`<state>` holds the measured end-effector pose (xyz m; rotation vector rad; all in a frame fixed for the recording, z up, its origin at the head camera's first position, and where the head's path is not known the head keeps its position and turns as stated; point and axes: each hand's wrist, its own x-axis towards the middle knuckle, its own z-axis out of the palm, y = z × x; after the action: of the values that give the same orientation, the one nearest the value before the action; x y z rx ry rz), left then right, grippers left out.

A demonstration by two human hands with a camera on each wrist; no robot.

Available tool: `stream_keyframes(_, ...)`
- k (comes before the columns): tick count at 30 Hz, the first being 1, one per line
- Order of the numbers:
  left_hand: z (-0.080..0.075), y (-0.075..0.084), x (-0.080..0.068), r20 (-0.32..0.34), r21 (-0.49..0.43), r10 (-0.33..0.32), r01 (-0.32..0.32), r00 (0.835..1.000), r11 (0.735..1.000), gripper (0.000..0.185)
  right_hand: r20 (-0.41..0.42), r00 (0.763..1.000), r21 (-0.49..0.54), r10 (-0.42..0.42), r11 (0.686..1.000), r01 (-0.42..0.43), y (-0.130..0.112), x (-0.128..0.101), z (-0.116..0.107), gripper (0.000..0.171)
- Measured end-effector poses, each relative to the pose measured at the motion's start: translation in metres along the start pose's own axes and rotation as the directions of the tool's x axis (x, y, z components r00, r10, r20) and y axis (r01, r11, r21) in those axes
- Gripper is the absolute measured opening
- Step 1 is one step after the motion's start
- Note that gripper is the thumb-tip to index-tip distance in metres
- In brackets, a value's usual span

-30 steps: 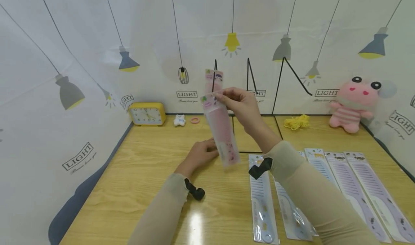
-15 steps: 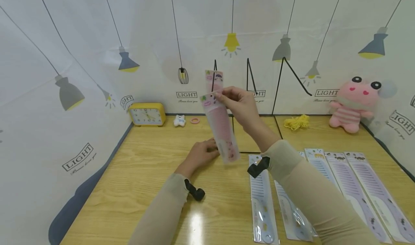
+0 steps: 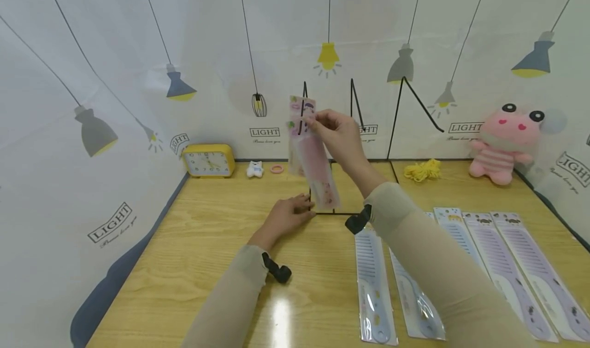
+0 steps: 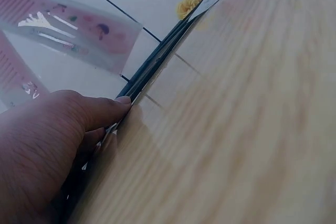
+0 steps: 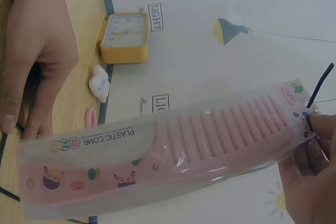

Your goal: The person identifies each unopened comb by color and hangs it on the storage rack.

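My right hand [image 3: 338, 135] pinches the top corner of a pink comb in a clear package [image 3: 315, 158]. The package hangs tilted, its header right at a black wire hook whose tip shows in front of it. Behind it, a second packaged pink comb [image 3: 295, 151] hangs on the same hook. In the right wrist view the held comb [image 5: 220, 135] has its teeth upward and its handle to the left. Low on the table, my left hand [image 3: 287, 217] holds the base of the black wire rack [image 3: 343, 214], thumb and fingers either side of the wire.
Blue packaged combs [image 3: 375, 286] and purple packaged combs [image 3: 530, 276] lie at the right, partly under my right sleeve. Along the back stand a yellow clock [image 3: 209, 161], a small white figure [image 3: 255, 169], a pink ring [image 3: 276, 169], yellow cord [image 3: 422, 170] and a pink plush toy [image 3: 502, 143].
My right hand has moved the packaged comb up and back along the hook, close to the hanging one. The hook's tip now shows in front of its header. My left hand stays put.
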<state>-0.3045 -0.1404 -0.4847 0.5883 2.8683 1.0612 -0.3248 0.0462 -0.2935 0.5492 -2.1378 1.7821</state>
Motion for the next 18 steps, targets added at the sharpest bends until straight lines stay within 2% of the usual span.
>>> stream_keyframes(11,-0.003,0.000,0.004,-0.015,-0.035,0.010,-0.010,1.000,0.999,0.037,-0.107,0.993,-0.120,-0.048,0.992,0.035,0.007,0.029,0.007,0.029)
stream_keyframes(14,-0.002,0.000,0.004,-0.020,-0.022,0.020,-0.021,1.000,1.000,0.037,-0.117,0.992,-0.148,-0.038,0.989,0.021,0.009,0.035,0.008,0.030)
stream_keyframes(18,-0.001,0.000,0.001,-0.011,-0.023,0.026,-0.026,1.000,0.999,0.037,-0.117,0.993,-0.158,0.014,0.987,-0.033,0.012,0.039,0.010,0.030)
